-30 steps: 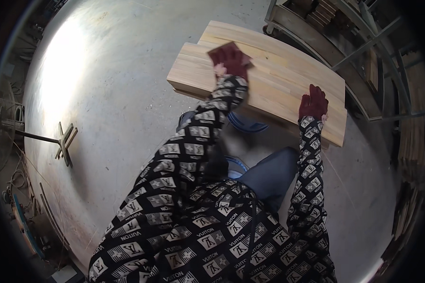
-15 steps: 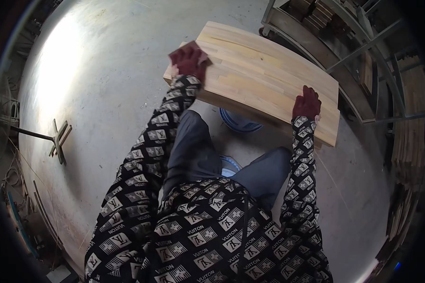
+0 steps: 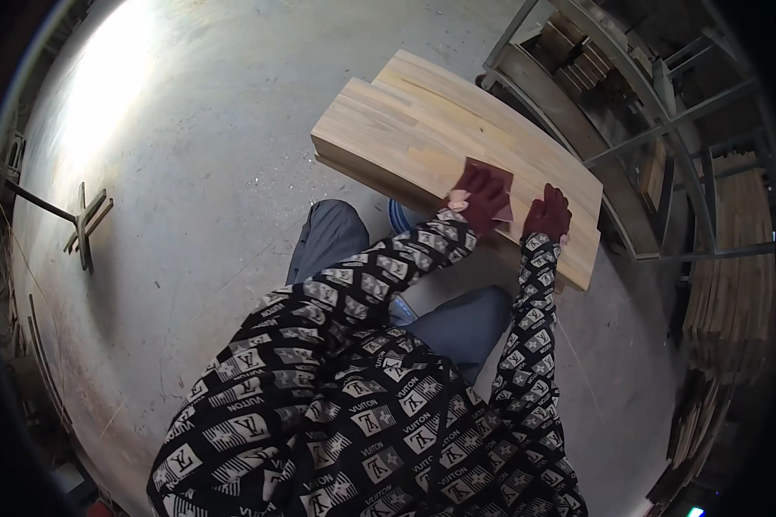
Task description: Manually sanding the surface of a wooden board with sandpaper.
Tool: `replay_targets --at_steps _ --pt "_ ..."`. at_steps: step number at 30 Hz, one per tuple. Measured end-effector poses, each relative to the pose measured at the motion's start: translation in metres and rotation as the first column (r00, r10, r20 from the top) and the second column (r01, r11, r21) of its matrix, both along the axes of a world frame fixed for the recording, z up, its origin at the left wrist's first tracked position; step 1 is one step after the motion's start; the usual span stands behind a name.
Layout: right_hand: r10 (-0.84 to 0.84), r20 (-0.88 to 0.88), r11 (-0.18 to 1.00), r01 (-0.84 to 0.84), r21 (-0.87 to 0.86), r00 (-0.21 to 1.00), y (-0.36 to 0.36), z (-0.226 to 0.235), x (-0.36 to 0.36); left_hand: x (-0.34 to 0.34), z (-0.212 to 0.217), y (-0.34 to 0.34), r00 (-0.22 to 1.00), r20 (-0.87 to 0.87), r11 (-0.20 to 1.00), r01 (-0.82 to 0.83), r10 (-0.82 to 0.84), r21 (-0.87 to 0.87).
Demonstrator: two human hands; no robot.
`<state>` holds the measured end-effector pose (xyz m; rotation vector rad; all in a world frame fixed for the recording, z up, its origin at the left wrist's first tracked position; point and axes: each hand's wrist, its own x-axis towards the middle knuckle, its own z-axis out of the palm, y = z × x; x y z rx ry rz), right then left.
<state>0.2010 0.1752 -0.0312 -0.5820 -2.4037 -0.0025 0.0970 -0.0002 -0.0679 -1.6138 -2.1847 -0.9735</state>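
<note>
A pale wooden panel (image 3: 388, 125) made of glued strips lies in front of me, with a stepped outline at its far left end. My left hand (image 3: 485, 196), in a dark red glove, presses a reddish-brown sheet of sandpaper (image 3: 483, 165) flat on the panel near its close edge. The sheet's corners stick out around the fingers. To the right of it, my right hand (image 3: 547, 215), also gloved in dark red, rests on the panel's right part with its fingers stretched out. The palm's underside is hidden.
Part of a blue round container (image 3: 398, 215) shows under the panel. A metal rack (image 3: 595, 155) with wood pieces stands at the right, and stacked boards (image 3: 729, 276) lie beyond it. On the left stands a metal-footed stand (image 3: 84, 226). Pale specks dot the floor (image 3: 233, 172).
My left hand has slid the sandpaper from the panel's left end to the right, close to my right hand. My right hand stays on the panel, and the whole view has shifted slightly.
</note>
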Motion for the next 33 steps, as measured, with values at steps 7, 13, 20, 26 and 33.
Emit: replay_targets --at_steps 7,13,20,26,33 --pt "-0.003 -0.054 1.0 0.004 0.025 0.999 0.0 -0.002 0.001 -0.125 0.029 -0.182 0.818 -0.121 0.813 -0.574 0.562 -0.103" --pt "-0.012 -0.025 1.0 0.012 0.021 1.0 0.001 -0.001 0.0 -0.09 0.01 -0.114 0.743 -0.089 0.73 -0.669 0.663 -0.14" --pt "-0.002 -0.016 1.0 0.001 -0.029 1.0 0.002 -0.001 0.0 0.029 0.01 -0.008 0.999 0.016 0.996 -0.033 0.034 -0.085" --pt "-0.034 -0.015 0.999 0.034 -0.017 0.999 0.001 0.001 -0.001 -0.08 0.02 -0.103 0.967 -0.089 0.962 -0.247 0.238 -0.116" --pt "-0.057 -0.018 0.998 0.057 -0.017 0.998 0.001 0.003 -0.003 -0.169 0.012 -0.105 0.554 -0.202 0.505 -0.827 0.808 -0.248"
